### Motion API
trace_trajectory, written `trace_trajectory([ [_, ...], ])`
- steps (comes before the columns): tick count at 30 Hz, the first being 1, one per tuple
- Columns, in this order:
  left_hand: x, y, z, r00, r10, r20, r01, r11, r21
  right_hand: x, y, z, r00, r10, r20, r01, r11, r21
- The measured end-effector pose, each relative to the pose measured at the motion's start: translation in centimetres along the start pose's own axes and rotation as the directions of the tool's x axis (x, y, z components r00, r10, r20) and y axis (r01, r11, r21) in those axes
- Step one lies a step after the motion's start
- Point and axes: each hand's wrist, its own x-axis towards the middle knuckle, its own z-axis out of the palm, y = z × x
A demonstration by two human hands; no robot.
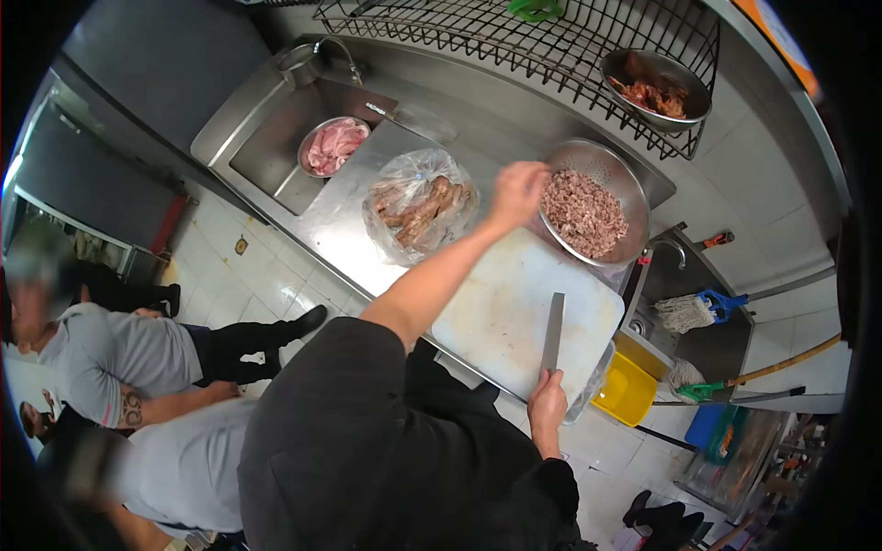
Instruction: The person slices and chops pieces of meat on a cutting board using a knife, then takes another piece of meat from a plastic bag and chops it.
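Note:
My right hand [548, 404] is closed around the handle of a knife [553, 332], whose blade lies over the white cutting board [501, 317]. At the near left rim of a metal colander [634, 188], my left hand [520, 191] has its fingers drawn together; whether anything is between them is too small to tell. Chopped pinkish-brown meat [583, 216] fills much of the colander. Left of that hand, a clear plastic bag [421, 207] with browned meat pieces rests on the steel counter [335, 220].
A bowl of raw meat [334, 147] stands by the left sink [276, 142]. Above hangs a wire rack [514, 41] with a bowl of reddish food [657, 90]. A yellow tub [625, 381] and mops [687, 314] are at the right. Two people in grey shirts [138, 354] are at the left.

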Motion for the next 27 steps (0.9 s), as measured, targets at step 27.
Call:
trace_trajectory([
  [27,-5.3,-11.6,-17.2,0.547,-0.744,0.384,0.637,0.667,0.385,3.8,1.1,0.6,0.986,-0.116,0.117,0.110,0.992,0.060],
])
